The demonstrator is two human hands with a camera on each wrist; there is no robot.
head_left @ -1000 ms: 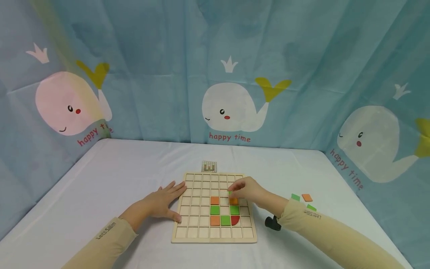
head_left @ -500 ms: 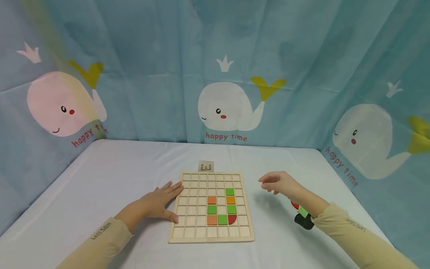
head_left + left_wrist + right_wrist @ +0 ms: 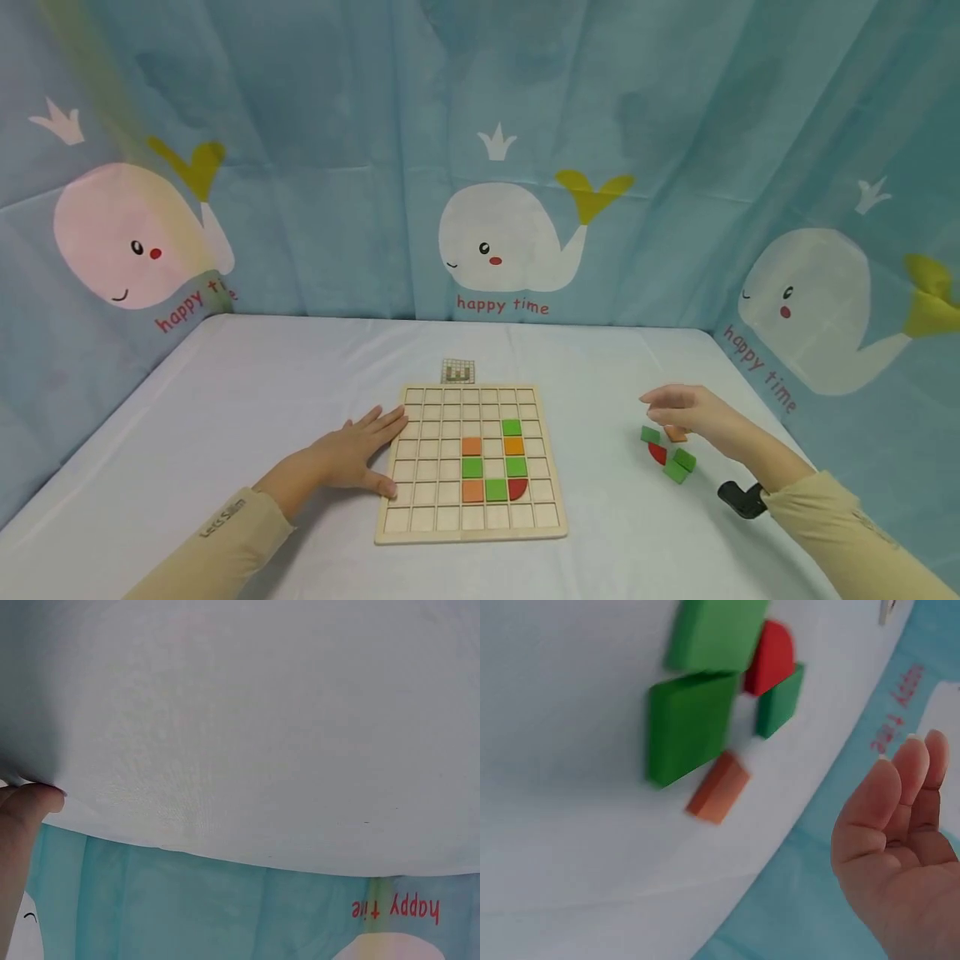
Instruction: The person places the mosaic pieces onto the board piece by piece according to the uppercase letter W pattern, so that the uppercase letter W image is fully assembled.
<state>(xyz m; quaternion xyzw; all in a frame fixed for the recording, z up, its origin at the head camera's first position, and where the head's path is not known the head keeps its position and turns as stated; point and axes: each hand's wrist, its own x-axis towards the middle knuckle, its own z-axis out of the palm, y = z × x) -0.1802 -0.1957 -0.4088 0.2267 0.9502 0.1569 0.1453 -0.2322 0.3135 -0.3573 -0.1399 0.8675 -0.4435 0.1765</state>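
A wooden grid board (image 3: 427, 523) lies on the table with several coloured tiles in its right half. They form a column with an orange tile (image 3: 472, 447), a green tile and another orange one, a green tile (image 3: 497, 489) beside it, a red quarter-circle tile (image 3: 517, 488), and a column above that topped by a green tile (image 3: 512, 427). My left hand (image 3: 352, 454) rests with spread fingers at the board's left edge. My right hand (image 3: 693, 414), fingers loosely bent and holding nothing, hovers over loose tiles: several green (image 3: 690, 727), one red (image 3: 771, 658), one orange (image 3: 718, 787).
Behind the board's far edge lies a small pattern card (image 3: 458, 372). A black wrist camera (image 3: 742, 500) sits at the right forearm. The white tablecloth (image 3: 300, 358) meets a blue whale-print curtain (image 3: 337, 233) at the back.
My right hand has left the board and moved right to above the loose tiles. A green tile it was touching now lies uncovered in its cell. The left hand stays put.
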